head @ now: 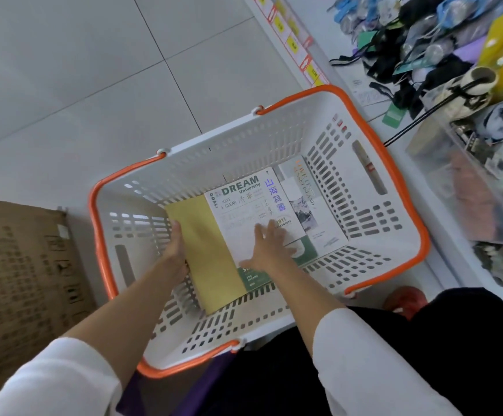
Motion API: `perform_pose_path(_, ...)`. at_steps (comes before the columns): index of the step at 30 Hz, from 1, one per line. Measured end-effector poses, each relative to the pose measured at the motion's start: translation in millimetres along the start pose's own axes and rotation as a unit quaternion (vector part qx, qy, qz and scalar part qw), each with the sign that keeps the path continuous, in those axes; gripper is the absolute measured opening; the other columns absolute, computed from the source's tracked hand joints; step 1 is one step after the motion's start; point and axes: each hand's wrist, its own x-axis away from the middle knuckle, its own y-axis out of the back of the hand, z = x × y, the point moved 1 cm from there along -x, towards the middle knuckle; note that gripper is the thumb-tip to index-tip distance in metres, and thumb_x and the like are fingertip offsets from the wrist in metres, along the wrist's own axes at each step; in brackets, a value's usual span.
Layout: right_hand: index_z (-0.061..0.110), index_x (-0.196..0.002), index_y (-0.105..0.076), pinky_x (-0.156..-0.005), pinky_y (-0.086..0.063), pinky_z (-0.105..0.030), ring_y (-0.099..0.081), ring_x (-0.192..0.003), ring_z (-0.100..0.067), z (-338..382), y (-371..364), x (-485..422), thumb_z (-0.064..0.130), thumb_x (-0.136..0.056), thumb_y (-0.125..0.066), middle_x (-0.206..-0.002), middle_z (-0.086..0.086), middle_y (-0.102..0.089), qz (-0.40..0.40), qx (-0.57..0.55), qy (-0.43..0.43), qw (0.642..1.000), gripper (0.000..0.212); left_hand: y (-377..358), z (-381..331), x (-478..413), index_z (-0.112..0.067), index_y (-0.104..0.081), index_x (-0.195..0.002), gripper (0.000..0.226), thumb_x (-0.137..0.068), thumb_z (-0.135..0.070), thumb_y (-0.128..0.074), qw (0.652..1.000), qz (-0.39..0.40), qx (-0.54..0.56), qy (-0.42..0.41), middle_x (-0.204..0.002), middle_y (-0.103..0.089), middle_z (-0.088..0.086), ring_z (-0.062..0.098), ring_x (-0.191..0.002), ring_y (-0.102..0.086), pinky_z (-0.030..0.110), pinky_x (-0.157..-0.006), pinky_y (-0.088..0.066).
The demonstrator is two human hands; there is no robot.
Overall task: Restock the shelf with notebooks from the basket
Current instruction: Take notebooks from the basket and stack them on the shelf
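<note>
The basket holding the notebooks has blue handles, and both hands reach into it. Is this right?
The handles are orange, not blue; the head view shows it. The basket does hold the notebooks, and the left hand and right hand both reach into it.

We've got the basket open from above, orange handles folded down on the rim. Inside, slotted walls ring us and the notebooks fill the bottom; our left hand sits in the thin gap at 9 o'clock. Outside: cardboard box at 9, crowded shelf from 1 to 3, open floor at 11.
</note>
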Motion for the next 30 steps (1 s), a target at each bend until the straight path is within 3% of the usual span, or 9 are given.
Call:
perform_pose_path(5,0.027,-0.151,0.021,-0.113,-0.006,-0.067,0.019,-0.144,-0.041,6,-23,7,0.053,-0.072,-0.077,-0.155,-0.013,0.032,0.064,0.036,0.054,0.996,0.128,-5,5,-3,-0.009,-0.053,-0.132,0.07,-0.085,-0.062,-0.056,0.997,-0.028,-0.074,0.022,-0.134,-0.057,0.015,0.033,-0.117,-0.059,0.052,-0.099,-0.047)
perform_pose_path(7,0.031,-0.153,0.011,-0.115,-0.003,-0.064,0.017,-0.145,-0.04,10,-23,5,0.05,-0.072,-0.078,-0.158,-0.009,0.026,0.087,0.028,0.094,0.991,0.121,-8,7,-9,-0.006,-0.063,-0.114,0.055,-0.077,-0.046,-0.075,0.993,-0.068,-0.089,0.019,-0.119,-0.066,0.015,0.033,-0.099,-0.067,0.049,-0.085,-0.055)
perform_pose_path(9,0.031,-0.154,-0.005,-0.117,-0.007,-0.059,0.004,-0.148,-0.034,10,-16,0,0.05,-0.076,-0.073,-0.162,-0.001,0.007,0.062,-0.033,0.136,0.988,0.106,-10,10,-17,-0.004,-0.064,-0.112,0.054,-0.073,-0.037,-0.082,0.989,-0.109,-0.096,0.019,-0.113,-0.068,0.015,0.034,-0.097,-0.067,0.052,-0.086,-0.055)
perform_pose_path(12,0.025,-0.155,-0.001,-0.118,-0.006,-0.055,-0.004,-0.149,-0.026,-7,3,-10,0.042,-0.081,-0.068,-0.163,-0.006,-0.001,-0.084,-0.147,0.063,0.984,0.101,-9,14,-23,-0.004,-0.061,-0.105,0.055,-0.069,-0.04,-0.084,0.975,-0.178,-0.133,0.013,-0.104,-0.068,0.011,0.032,-0.091,-0.065,0.046,-0.083,-0.056)
perform_pose_path(14,0.021,-0.154,0.012,-0.117,-0.005,-0.055,-0.004,-0.149,-0.028,-30,11,-16,0.033,-0.082,-0.069,-0.162,-0.008,0.001,-0.087,-0.182,-0.014,0.979,0.108,-8,14,-22,-0.007,-0.056,-0.105,0.06,-0.068,-0.045,-0.083,0.969,-0.195,-0.155,0.005,-0.099,-0.063,0.009,0.032,-0.09,-0.062,0.044,-0.083,-0.054)
perform_pose_path(18,0.033,-0.154,0.001,-0.114,-0.029,-0.052,-0.026,-0.144,-0.03,-39,12,-7,0.01,-0.083,-0.068,-0.16,-0.004,-0.021,0.078,-0.307,0.054,0.947,0.102,-5,13,-21,-0.004,-0.059,-0.108,0.048,-0.076,-0.033,-0.08,0.982,-0.145,-0.117,0.013,-0.11,-0.067,0.015,0.036,-0.097,-0.066,0.055,-0.089,-0.053)
perform_pose_path(21,0.035,-0.154,-0.001,-0.113,-0.03,-0.049,-0.02,-0.146,-0.03,-19,2,3,0.01,-0.086,-0.066,-0.162,0.0,-0.009,0.131,-0.284,0.068,0.947,0.097,-1,10,-11,-0.001,-0.06,-0.117,0.045,-0.084,-0.029,-0.073,0.987,-0.117,-0.109,0.011,-0.114,-0.067,0.019,0.037,-0.098,-0.067,0.055,-0.089,-0.053)
perform_pose_path(26,0.028,-0.154,-0.008,-0.111,-0.031,-0.042,-0.026,-0.143,-0.027,-12,8,21,0.021,-0.083,-0.068,-0.16,-0.001,-0.016,0.041,-0.324,0.049,0.944,0.093,-9,-7,11,-0.003,-0.058,-0.123,0.047,-0.085,-0.026,-0.072,0.996,-0.024,-0.082,-0.001,-0.119,-0.065,0.018,0.037,-0.104,-0.065,0.058,-0.093,-0.05)
perform_pose_path(30,0.025,-0.154,-0.008,-0.103,-0.033,-0.035,-0.03,-0.14,-0.024,-23,34,44,0.026,-0.084,-0.065,-0.158,-0.001,-0.022,-0.053,-0.425,0.004,0.904,0.09,-22,-25,32,-0.007,-0.061,-0.118,0.034,-0.088,-0.02,-0.069,0.997,0.036,-0.058,-0.041,-0.12,-0.066,0.015,0.033,-0.101,-0.065,0.048,-0.087,-0.053)
